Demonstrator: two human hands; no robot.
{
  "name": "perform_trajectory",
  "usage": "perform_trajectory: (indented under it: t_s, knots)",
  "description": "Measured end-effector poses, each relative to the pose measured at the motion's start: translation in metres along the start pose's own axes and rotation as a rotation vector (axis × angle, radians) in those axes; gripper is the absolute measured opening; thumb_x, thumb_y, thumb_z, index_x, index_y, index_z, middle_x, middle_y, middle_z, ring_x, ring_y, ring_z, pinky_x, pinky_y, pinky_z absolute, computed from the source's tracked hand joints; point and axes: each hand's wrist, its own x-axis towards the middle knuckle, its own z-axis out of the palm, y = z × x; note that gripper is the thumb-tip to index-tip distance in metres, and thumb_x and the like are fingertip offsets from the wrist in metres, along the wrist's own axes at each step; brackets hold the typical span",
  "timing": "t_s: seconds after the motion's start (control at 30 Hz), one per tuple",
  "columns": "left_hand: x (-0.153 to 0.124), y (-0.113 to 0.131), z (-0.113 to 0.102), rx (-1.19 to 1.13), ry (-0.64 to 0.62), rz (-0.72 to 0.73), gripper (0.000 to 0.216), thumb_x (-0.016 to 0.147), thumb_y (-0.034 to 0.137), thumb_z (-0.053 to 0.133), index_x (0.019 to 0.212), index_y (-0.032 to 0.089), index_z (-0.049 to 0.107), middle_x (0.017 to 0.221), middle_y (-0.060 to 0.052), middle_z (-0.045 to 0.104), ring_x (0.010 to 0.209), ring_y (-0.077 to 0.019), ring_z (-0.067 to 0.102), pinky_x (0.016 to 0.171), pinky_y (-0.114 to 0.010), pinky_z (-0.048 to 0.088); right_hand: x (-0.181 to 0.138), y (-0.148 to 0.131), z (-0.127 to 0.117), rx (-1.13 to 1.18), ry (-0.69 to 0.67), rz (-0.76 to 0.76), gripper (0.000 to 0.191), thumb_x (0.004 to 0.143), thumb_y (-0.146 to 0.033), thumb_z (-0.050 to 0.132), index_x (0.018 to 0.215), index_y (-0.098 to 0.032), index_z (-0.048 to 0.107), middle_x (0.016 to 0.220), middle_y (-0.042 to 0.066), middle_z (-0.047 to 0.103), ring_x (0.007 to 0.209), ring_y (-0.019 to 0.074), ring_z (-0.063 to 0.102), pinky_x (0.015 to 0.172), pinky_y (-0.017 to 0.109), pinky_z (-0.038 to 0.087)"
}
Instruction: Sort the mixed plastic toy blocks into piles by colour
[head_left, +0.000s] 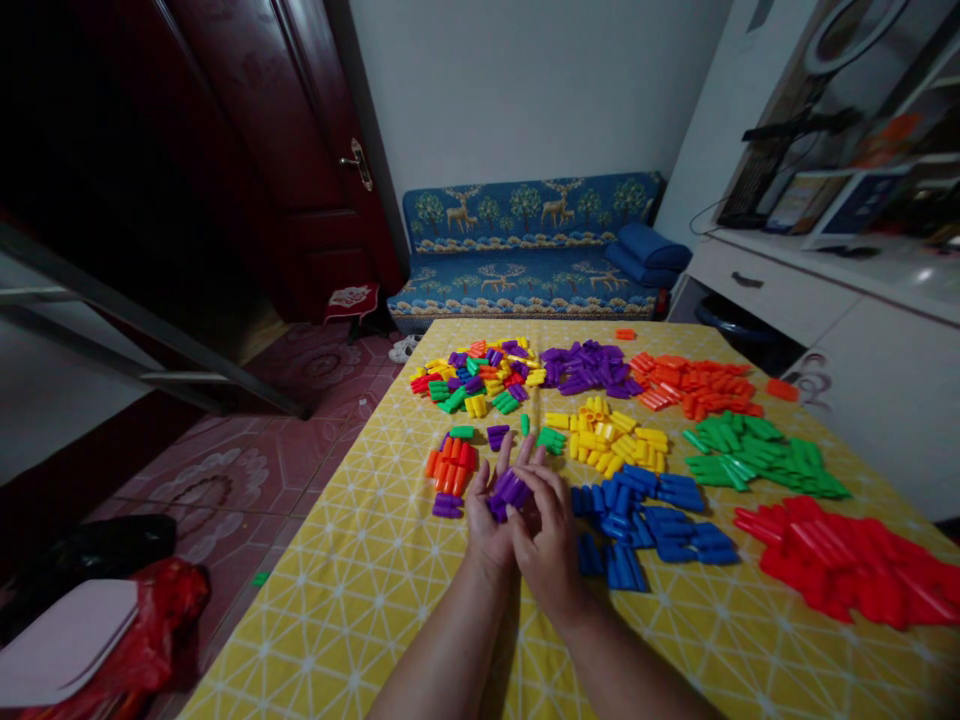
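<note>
My left hand (489, 540) is palm up with fingers stretched forward, and purple plastic tube pieces (511, 490) rest in its palm. From the right, my right hand (553, 540) has its bent fingers and thumb on the same purple pieces. Just left of the hands is a cluster of orange-red pieces (453, 465), with a few purple pieces (448, 506) below it. Beyond my fingertips lie a small purple piece (497, 437) and green pieces (552, 440). A blue pile (622, 515) sits close to the right hand, with a yellow pile (611, 437) behind it.
A mixed-colour pile (487, 375), a purple pile (589, 367), an orange pile (694, 383), a green pile (761, 452) and a red pile (847, 560) cover parts of the yellow tablecloth (360, 620). A blue sofa (525, 270) stands behind, a white cabinet (862, 350) to the right.
</note>
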Motion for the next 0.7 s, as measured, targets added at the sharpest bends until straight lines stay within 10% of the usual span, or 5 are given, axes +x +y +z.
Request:
perform_trajectory:
  t_s: [0.33,0.7]
  knots:
    - [0.004,0.002,-0.004,-0.005,0.019,0.069,0.062,0.093,0.056,0.031,0.149,0.029,0.032,0.149,-0.007,0.044,0.137,-0.0254,0.043,0.112,-0.043,0.035,-0.004,0.008,0.008,-0.104,-0.177,-0.054,0.046,0.087,-0.022,0.058,0.132,-0.023,0.049,0.128,0.011,0.057,0.126,0.0298,0.048,0.106,0.054,0.039]
    - [0.003,-0.004,0.011,0.040,0.198,0.045,0.052,0.091,0.044,0.053,0.138,0.023,0.046,0.126,-0.013,0.063,0.110,-0.0255,0.064,0.096,-0.043,0.050,0.009,0.003,-0.005,0.202,0.068,0.212,0.034,0.084,-0.022,0.062,0.117,-0.021,0.056,0.112,0.011,0.065,0.100,0.0238,0.064,0.082,0.040,0.055]
